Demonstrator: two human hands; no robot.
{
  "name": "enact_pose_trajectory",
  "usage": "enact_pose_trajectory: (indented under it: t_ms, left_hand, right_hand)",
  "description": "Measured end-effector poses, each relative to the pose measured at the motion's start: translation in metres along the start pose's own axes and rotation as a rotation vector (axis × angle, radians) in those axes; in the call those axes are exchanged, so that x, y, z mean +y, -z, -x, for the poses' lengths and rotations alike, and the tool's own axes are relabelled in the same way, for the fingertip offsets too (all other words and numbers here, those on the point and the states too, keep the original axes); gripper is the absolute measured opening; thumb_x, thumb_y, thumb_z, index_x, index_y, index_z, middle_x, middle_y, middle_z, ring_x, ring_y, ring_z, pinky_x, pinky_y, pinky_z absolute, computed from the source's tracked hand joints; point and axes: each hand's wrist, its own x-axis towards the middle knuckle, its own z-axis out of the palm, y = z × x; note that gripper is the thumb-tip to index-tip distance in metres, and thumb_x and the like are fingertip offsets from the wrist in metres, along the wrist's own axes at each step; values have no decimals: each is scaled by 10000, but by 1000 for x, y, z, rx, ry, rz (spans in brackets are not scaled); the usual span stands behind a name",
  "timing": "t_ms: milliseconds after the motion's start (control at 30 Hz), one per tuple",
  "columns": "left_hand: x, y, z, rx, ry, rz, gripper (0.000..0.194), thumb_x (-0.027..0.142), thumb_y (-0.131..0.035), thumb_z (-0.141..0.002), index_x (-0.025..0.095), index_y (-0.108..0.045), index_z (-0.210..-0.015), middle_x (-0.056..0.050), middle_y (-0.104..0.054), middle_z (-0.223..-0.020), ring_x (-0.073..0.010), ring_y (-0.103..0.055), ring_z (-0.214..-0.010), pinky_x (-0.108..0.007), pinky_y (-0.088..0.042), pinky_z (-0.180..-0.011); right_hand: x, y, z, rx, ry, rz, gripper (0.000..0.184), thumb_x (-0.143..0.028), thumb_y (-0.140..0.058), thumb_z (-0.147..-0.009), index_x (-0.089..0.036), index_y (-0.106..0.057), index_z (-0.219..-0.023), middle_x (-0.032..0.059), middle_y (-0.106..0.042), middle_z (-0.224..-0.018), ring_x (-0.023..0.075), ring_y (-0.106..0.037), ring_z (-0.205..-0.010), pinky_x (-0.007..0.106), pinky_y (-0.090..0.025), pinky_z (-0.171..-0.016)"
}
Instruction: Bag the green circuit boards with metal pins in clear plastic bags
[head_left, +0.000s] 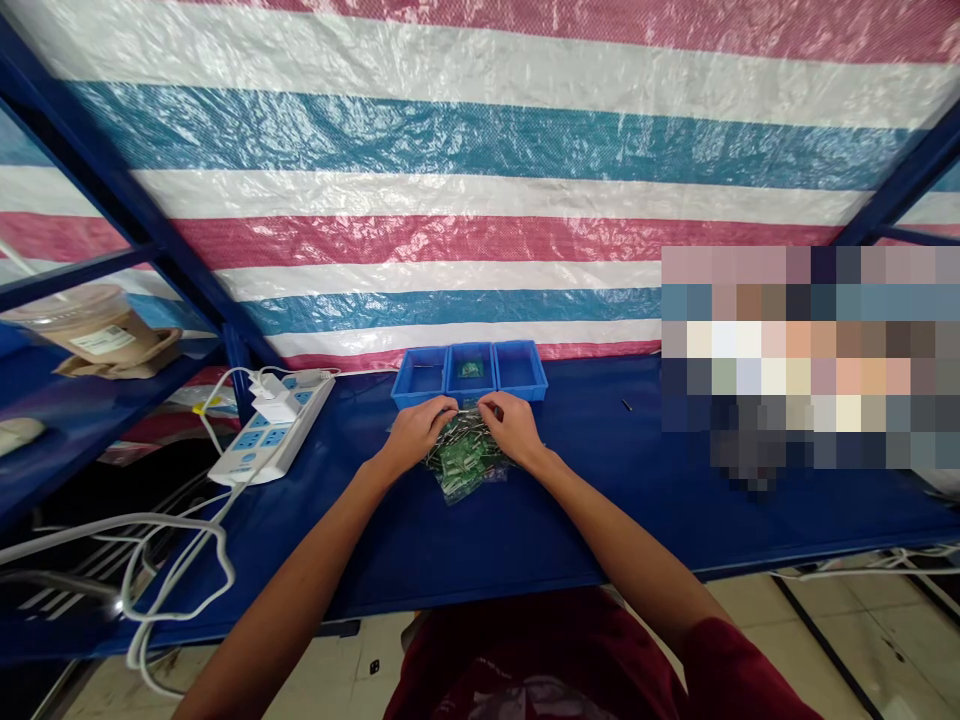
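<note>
My left hand [422, 432] and my right hand [514, 428] are close together over a pile on the blue table. Both sets of fingers are pinched, and a thin silvery metal piece [466, 410] spans the gap between them; its exact kind is too small to tell. Beneath lie many slim metal pieces [459, 432] mixed with small clear packets with green contents [459, 470]. Just beyond my hands stand three joined blue bins: the left bin [420, 392], the middle bin [471, 388] with a green packet [470, 369] inside, and the right bin [523, 390].
To the left a white power strip [262, 440] lies with a plugged-in charger [276, 402] and looping white cables [225, 560]. A lidded drink cup [94, 325] sits on the left shelf. One small dark screw-like piece [627, 405] lies at right. Pixelation hides the far right.
</note>
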Motion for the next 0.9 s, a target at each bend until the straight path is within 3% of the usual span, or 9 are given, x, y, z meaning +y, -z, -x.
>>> enact_pose_trajectory:
  t_ms: [100, 233, 533, 733, 900]
  left_hand:
    - [3, -2, 0, 72, -2, 65, 318, 401, -397, -940, 189, -633, -957, -63, -697, -889, -180, -637, -788, -253, -447, -750]
    - [7, -3, 1, 155, 44, 172, 308, 414, -455, -918, 179, -652, -949, -24, -678, -715, -146, -608, -629, -232, -446, -667]
    - [14, 1, 1, 195, 86, 266, 315, 440, -531, -871, 167, -667, -949, -17, -673, -677, -125, -537, -544, -227, -424, -577]
    - [15, 2, -1, 242, -12, 173, 286, 415, -536, -887, 164, -659, -823, -36, -663, -769, -118, -524, -598, -232, -416, -602]
    - [15, 3, -1, 220, -70, 224, 315, 386, -490, -922, 153, -627, -761, -36, -626, -734, -117, -513, -602, -230, -387, -567]
  right_hand:
    - [-3, 1, 1, 2, 28, -51, 256, -301, -448, -912, -195, -665, -828, 37, -664, -780, 148, -544, -625, 263, -409, -626]
    - [-6, 1, 2, -25, 80, -112, 248, -352, -480, -913, -190, -668, -924, 45, -673, -828, 144, -557, -636, 260, -436, -656]
    - [-8, 2, 2, -20, 96, -117, 239, -328, -456, -932, -188, -639, -870, 38, -654, -801, 147, -566, -687, 250, -425, -682]
    - [-9, 4, 3, -7, 70, -105, 273, -345, -413, -949, -184, -616, -861, 31, -648, -780, 146, -559, -673, 248, -403, -665]
    - [-6, 1, 4, -11, 67, -166, 256, -396, -466, -927, -191, -602, -996, 27, -652, -841, 127, -547, -606, 239, -417, -627]
